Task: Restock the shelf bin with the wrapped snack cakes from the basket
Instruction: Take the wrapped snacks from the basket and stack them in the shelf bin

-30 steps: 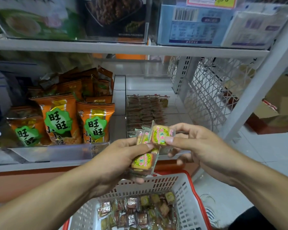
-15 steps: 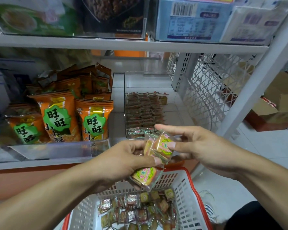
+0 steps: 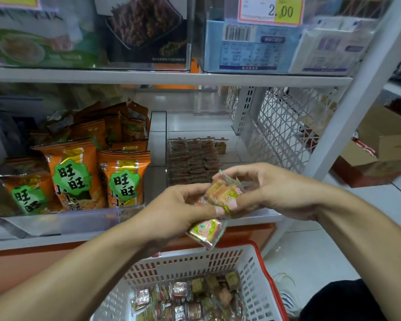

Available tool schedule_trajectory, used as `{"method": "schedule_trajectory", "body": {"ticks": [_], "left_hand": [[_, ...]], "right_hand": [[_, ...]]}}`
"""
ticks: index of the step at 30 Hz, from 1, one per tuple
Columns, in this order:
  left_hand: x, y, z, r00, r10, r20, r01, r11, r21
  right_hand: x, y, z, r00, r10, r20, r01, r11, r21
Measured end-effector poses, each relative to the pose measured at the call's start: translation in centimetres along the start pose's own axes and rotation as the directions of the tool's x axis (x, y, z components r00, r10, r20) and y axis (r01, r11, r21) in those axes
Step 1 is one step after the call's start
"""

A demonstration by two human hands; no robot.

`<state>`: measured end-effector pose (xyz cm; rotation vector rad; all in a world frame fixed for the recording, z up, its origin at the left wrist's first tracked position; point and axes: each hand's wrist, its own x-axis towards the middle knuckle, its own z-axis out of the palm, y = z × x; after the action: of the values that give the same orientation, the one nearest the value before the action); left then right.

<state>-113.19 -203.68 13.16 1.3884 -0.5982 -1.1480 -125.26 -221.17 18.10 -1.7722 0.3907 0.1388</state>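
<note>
My left hand [image 3: 171,212] grips a small bundle of wrapped snack cakes; one cake [image 3: 206,231] hangs below its fingers. My right hand [image 3: 271,188] pinches a cake [image 3: 225,193] at the top of that bundle, tilted on its edge. Both hands hover in front of the clear shelf bin [image 3: 167,144], where rows of the same cakes [image 3: 190,158] lie flat. Below the hands stands the white basket with a red rim [image 3: 255,269], holding several loose wrapped cakes [image 3: 190,297].
Orange snack bags [image 3: 123,179] fill the bin to the left. A white lattice shelf wall [image 3: 283,130] and a white upright post [image 3: 347,107] stand to the right. Boxed goods [image 3: 252,42] sit on the shelf above. Cardboard boxes [image 3: 384,144] lie on the floor at right.
My right hand has turned the pinched cake from face-on to edge-on and drawn it lower against the bundle. The left hand has kept its grip and barely moved.
</note>
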Motion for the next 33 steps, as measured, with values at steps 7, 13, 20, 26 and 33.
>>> {"method": "schedule_trajectory", "body": {"ticks": [7,13,20,26,33], "left_hand": [[1.2,0.3,0.2,0.995,0.022,-0.102,-0.030,0.996,-0.078],[2.1,0.5,0.6,0.976,-0.040,-0.215,-0.003,0.980,-0.197],[2.7,0.2,0.4,0.973,-0.046,-0.227,0.001,0.980,-0.197],[2.9,0.1,0.3,0.970,-0.053,-0.238,-0.002,0.974,-0.227],[3.0,-0.3,0.3,0.969,-0.052,-0.243,-0.006,0.973,-0.232]], "right_hand": [[2.7,-0.3,-1.5,0.985,-0.038,-0.171,0.039,0.999,0.002],[11.1,2.8,-3.7,0.847,-0.162,-0.507,-0.292,0.655,-0.697],[18.9,7.3,-6.2,0.849,-0.110,-0.517,-0.339,0.637,-0.692],[21.9,7.9,-6.4,0.720,0.022,-0.693,-0.251,0.940,-0.231],[22.3,8.4,-6.6,0.699,0.120,-0.705,-0.295,0.946,-0.132]]}}
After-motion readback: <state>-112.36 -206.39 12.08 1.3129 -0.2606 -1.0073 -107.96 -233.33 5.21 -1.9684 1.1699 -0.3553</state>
